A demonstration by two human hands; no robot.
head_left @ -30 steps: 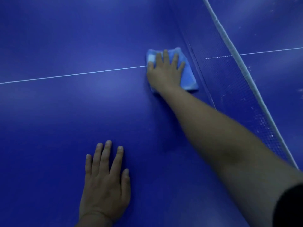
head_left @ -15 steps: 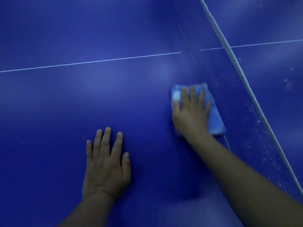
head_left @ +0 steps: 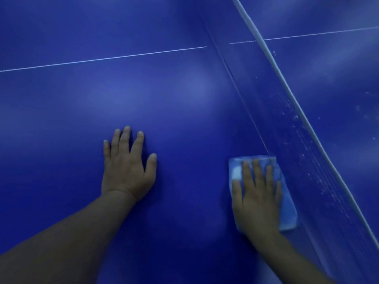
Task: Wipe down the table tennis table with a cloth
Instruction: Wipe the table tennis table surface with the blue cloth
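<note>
dim blue-cast light, soft glare patches on table (head_left: pixel 184 89), slight motion blur

left hand (head_left: pixel 127 171): bare, no glove, no ring or watch in view; short trimmed nails on the fingers and the thumb
left forearm (head_left: pixel 67 240): bare from the wrist to the lower edge of the frame, no sleeve showing; a faint crease marks the wrist
right hand (head_left: pixel 257 199): bare, no glove, no ring or band; short nails, knuckles and tendon lines faintly visible in the dim light
right forearm (head_left: pixel 291 257): bare to the lower edge of the frame, no sleeve or cuff showing, no wristwear
</note>
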